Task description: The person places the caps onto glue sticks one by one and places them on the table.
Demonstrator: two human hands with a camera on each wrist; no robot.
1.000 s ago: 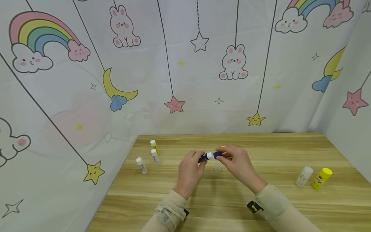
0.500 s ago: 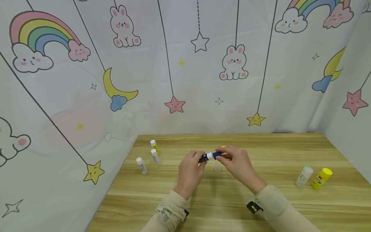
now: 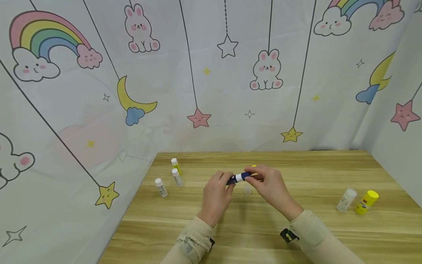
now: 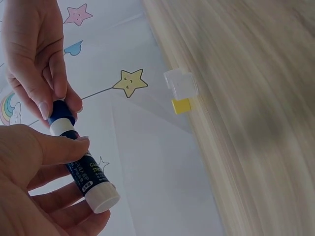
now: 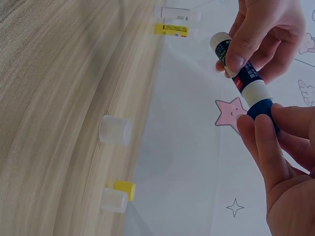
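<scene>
My left hand grips the navy-labelled body of a glue stick, which is held tilted above the table. Its white collar shows between the label and a dark blue cap. With thumb and fingertips my right hand pinches that cap, which sits at the collar's end with no gap showing. The stick's white base pokes out past the left fingers. Beyond the hands, translucent caps and a yellow cap rest on the table.
On the wooden table's left stand two white glue sticks and a yellow one with a white cap. At right stand a white glue stick and a yellow one. A printed curtain hangs behind the far edge.
The blue cap, apart from the white collar a second ago, has moved left against it in my right fingers. The left hand keeps its grip on the glue stick.
</scene>
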